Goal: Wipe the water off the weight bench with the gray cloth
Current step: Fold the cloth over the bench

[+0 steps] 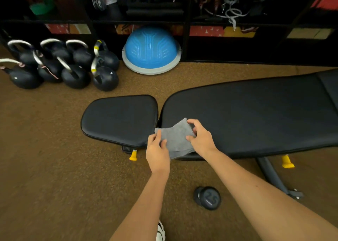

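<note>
I have both hands, left hand (157, 151) and right hand (200, 138), pinching the gray cloth (175, 138) above the weight bench (247, 112) near edge; next I judge it needs flattening and sweeping across the pad.

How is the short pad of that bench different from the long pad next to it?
The short pad is stubby and rounded; the long pad stretches far to the right. The gray cloth, held by the left hand and right hand, lies over the long pad's near corner by the gap. Both are black and padded.
</note>
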`<state>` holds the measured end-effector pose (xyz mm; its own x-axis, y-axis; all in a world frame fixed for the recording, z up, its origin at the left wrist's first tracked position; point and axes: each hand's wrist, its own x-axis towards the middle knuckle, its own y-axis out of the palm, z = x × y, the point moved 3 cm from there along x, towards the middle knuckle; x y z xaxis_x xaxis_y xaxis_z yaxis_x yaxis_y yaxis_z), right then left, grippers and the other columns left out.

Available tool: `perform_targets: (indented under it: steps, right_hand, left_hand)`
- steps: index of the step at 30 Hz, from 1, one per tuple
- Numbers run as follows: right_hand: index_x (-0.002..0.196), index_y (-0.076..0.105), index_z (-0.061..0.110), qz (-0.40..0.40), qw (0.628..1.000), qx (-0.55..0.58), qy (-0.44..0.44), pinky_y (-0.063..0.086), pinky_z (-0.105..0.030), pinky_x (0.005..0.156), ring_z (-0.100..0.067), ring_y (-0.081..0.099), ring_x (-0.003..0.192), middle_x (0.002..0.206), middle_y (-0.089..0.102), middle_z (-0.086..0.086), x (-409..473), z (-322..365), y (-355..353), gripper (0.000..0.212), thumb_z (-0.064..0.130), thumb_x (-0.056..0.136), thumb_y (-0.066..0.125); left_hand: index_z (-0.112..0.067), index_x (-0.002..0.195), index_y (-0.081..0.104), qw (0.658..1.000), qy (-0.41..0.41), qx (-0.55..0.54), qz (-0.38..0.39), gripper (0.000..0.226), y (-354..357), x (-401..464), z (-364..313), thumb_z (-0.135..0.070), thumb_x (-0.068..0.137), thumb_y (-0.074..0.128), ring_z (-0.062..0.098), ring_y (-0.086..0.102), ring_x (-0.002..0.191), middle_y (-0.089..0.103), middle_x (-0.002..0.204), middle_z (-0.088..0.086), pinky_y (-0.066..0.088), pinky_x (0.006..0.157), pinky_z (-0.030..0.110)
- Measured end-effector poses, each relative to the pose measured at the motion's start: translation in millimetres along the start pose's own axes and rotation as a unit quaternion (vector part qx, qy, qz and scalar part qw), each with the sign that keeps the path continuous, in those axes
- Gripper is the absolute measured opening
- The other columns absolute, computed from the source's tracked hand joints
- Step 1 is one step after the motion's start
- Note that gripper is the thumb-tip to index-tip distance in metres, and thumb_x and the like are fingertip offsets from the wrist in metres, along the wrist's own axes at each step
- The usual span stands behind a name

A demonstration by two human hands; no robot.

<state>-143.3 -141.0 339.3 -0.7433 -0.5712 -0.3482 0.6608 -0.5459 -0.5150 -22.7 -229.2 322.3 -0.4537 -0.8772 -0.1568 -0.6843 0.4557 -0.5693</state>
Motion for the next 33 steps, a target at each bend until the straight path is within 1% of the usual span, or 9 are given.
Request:
perform_targets:
  steps: [4, 11, 15, 20, 24, 27, 29, 31, 33]
  right_hand:
    - [0.132, 0.041, 0.022, 0.018, 1.0, 0.0, 0.018, 0.046, -0.03, 0.083, -0.018, 0.055, 0.098, 0.105, 0.056, -0.007, -25.6, -28.8, -28.9, 0.051, 0.008, 0.088, 0.062]
    - [0.138, 0.036, 0.027, 0.072, 0.997, -0.013, 0.034, 0.041, -0.014, 0.064, -0.015, 0.056, 0.084, 0.097, 0.058, -0.008, -79.0, -97.8, -68.5, 0.065, 0.003, 0.085, 0.064]
    - [0.141, 0.029, 0.035, 0.106, 0.992, -0.035, 0.059, 0.045, -0.021, 0.072, -0.012, 0.056, 0.093, 0.105, 0.057, -0.003, -99.4, -140.8, -80.0, 0.075, 0.002, 0.084, 0.065]
    - [0.132, 0.04, 0.033, 0.118, 0.989, -0.025, 0.085, 0.047, -0.034, 0.088, -0.012, 0.046, 0.109, 0.115, 0.047, 0.004, -114.0, -206.1, -71.3, 0.062, -0.002, 0.085, 0.061]
    - [0.106, 0.058, 0.027, 0.076, 0.992, -0.05, 0.087, 0.041, -0.013, 0.064, -0.008, 0.049, 0.086, 0.108, 0.047, 0.007, -111.9, -265.7, -48.7, 0.035, -0.001, 0.086, 0.06]
    - [0.09, 0.062, 0.024, 0.064, 0.992, -0.059, 0.091, 0.039, -0.007, 0.054, -0.004, 0.045, 0.066, 0.096, 0.049, 0.006, -103.2, -308.2, -29.1, 0.025, -0.001, 0.086, 0.061]
    - [0.091, 0.064, 0.023, 0.06, 0.992, -0.053, 0.101, 0.041, -0.012, 0.056, -0.01, 0.053, 0.072, 0.099, 0.05, 0.008, -95.5, -335.8, -14.5, 0.023, 0.001, 0.087, 0.061]
    - [0.095, 0.066, 0.022, 0.049, 0.991, -0.05, 0.111, 0.042, -0.018, 0.063, -0.021, 0.059, 0.092, 0.107, 0.052, 0.009, -88.0, -356.1, -2.5, 0.022, 0.002, 0.087, 0.061]
    - [0.095, 0.065, 0.024, 0.036, 0.992, -0.043, 0.113, 0.036, -0.018, 0.062, -0.021, 0.057, 0.091, 0.11, 0.055, 0.008, -80.0, -376.1, 10.5, 0.025, 0.001, 0.086, 0.062]
  left_hand:
    - [-0.012, 0.132, 0.053, 1.0, 0.005, 0.012, -0.015, 0.037, 14.0, -42.3, -9.8, -0.013, 0.095, 0.051, 0.01, 0.054, 0.093, 0.055, 0.117, -0.002, 0.041, 0.077, 0.021]
    - [-0.012, 0.126, 0.059, 0.998, 0.033, 0.051, -0.003, 0.032, 48.5, -122.0, 3.0, -0.012, 0.096, 0.049, 0.007, 0.056, 0.093, 0.059, 0.117, -0.004, 0.036, 0.076, 0.012]
    - [-0.013, 0.127, 0.058, 0.996, 0.03, 0.074, 0.029, 0.033, 81.6, -157.8, 19.6, -0.012, 0.096, 0.049, 0.003, 0.051, 0.09, 0.058, 0.115, -0.005, 0.037, 0.076, 0.013]
    - [-0.014, 0.128, 0.057, 0.995, 0.025, 0.074, 0.059, 0.034, 127.5, -181.4, 56.3, -0.009, 0.095, 0.048, 0.005, 0.052, 0.093, 0.057, 0.114, -0.004, 0.039, 0.081, 0.014]
    - [-0.011, 0.127, 0.059, 0.993, 0.022, 0.077, 0.082, 0.034, 166.6, -188.0, 99.7, -0.007, 0.095, 0.048, 0.004, 0.052, 0.094, 0.058, 0.114, -0.005, 0.034, 0.081, 0.006]
    - [-0.01, 0.127, 0.058, 0.991, 0.028, 0.093, 0.097, 0.034, 199.2, -185.0, 134.7, -0.005, 0.095, 0.048, 0.003, 0.052, 0.096, 0.06, 0.117, -0.003, 0.032, 0.082, 0.005]
    - [-0.011, 0.127, 0.058, 0.988, 0.042, 0.113, 0.1, 0.034, 219.4, -180.6, 156.7, -0.005, 0.094, 0.049, 0.002, 0.051, 0.1, 0.06, 0.12, -0.002, 0.03, 0.084, 0.004]
    - [-0.011, 0.127, 0.057, 0.986, 0.049, 0.124, 0.102, 0.034, 233.0, -176.0, 171.9, -0.006, 0.095, 0.049, 0.004, 0.052, 0.101, 0.06, 0.121, -0.002, 0.03, 0.085, 0.005]
    - [-0.013, 0.128, 0.057, 0.985, 0.047, 0.132, 0.103, 0.035, 246.0, -172.3, 188.4, -0.008, 0.095, 0.048, 0.009, 0.056, 0.106, 0.059, 0.123, -0.002, 0.033, 0.087, 0.008]
